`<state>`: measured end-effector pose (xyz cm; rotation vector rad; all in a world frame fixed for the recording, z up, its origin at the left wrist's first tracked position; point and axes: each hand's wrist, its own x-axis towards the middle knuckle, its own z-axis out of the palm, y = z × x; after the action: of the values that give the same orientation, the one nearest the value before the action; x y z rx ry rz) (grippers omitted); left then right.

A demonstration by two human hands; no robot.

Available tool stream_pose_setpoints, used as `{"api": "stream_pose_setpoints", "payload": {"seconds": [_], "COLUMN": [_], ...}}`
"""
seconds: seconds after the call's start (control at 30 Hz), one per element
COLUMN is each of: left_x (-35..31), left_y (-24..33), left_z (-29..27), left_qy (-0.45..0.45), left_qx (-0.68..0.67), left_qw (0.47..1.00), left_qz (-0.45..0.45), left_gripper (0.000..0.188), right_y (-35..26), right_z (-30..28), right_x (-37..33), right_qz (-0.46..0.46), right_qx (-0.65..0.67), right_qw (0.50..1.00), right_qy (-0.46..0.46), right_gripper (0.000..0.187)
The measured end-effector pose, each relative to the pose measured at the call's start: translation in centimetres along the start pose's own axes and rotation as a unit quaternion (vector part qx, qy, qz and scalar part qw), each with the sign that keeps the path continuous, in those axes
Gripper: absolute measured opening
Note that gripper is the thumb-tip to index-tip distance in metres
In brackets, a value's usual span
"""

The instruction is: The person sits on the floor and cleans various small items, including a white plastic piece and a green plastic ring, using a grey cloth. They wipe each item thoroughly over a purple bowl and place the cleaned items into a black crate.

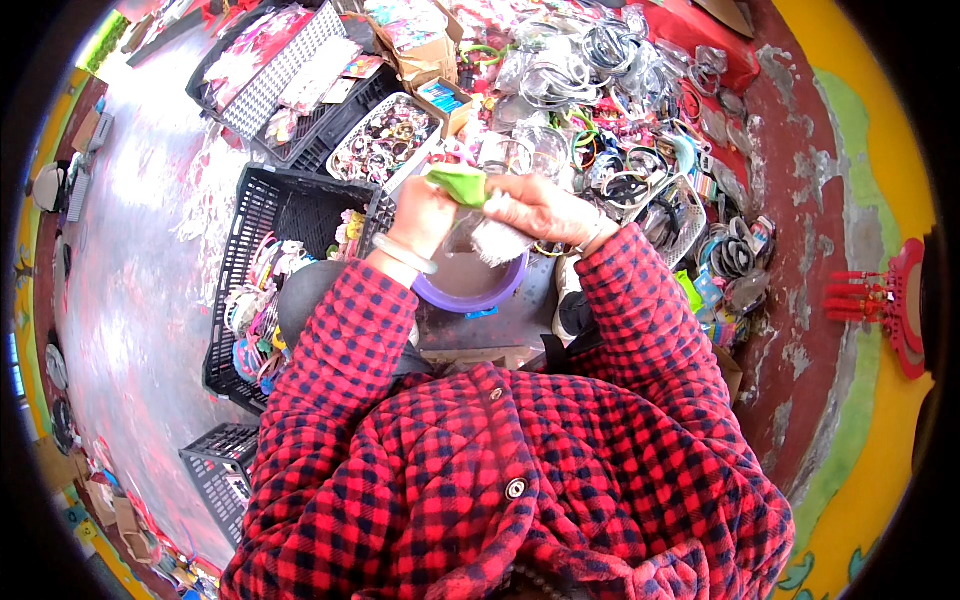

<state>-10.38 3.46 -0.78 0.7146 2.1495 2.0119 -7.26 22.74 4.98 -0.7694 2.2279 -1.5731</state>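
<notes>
Green item (458,185) gripped above purple basin (468,304)

Left hand (423,215) and right hand (543,209) both grip it over the basin's cloudy liquid (465,274); a white cloth (500,243) hangs below the right. Nearby, a white tray (424,152) brims with small accessories (380,138), a black crate (228,270) holds bright trinkets (260,300), and a cardboard box (458,120) carries blue packets (440,96).

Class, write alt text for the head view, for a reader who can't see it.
A person's left hand and right hand hold a green item over a purple basin, a whitish, cloth-like piece below the right hand. A black crate and piled headbands lie nearby.
</notes>
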Motion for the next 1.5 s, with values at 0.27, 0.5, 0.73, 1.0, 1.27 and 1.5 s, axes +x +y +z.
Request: {"api": "stream_pose_setpoints", "payload": {"seconds": [0.27, 0.5, 0.73, 1.0, 1.27, 1.5], "left_x": [0.0, -0.6, 0.2, 0.9, 1.3, -0.3], "left_y": [-0.9, 2.3, 2.6, 1.6, 3.3, 3.4], "left_z": [0.7, 1.8, -0.4, -2.1, -0.6, 1.2], "left_qy": [0.026, 0.108, 0.114, 0.039, 0.184, -0.061], "left_qx": [0.15, -0.313, -0.458, -0.471, 0.164, 0.326], "left_qw": [0.988, 0.936, 0.87, 0.866, 0.94, 0.94], "left_qz": [0.038, -0.12, -0.146, -0.161, 0.235, 0.076], "left_gripper": [0.016, 0.023, 0.02, 0.036, 0.026, 0.025], "right_y": [0.4, -0.5, -1.6, -0.8, -0.5, 0.9], "right_z": [1.5, 0.8, -0.5, -0.8, -1.7, 0.3], "right_x": [0.4, 0.5, -0.2, -0.8, -0.4, 0.1], "right_qz": [0.051, 0.091, 0.1, 0.059, 0.106, 0.031], "right_qx": [-0.042, 0.154, 0.224, 0.291, -0.243, -0.237], "right_qw": [0.998, 0.984, 0.969, 0.955, 0.964, 0.969], "right_qy": [0.019, -0.015, -0.035, -0.014, 0.001, -0.068], "right_gripper": [0.036, 0.026, 0.022, 0.021, 0.028, 0.029]}}
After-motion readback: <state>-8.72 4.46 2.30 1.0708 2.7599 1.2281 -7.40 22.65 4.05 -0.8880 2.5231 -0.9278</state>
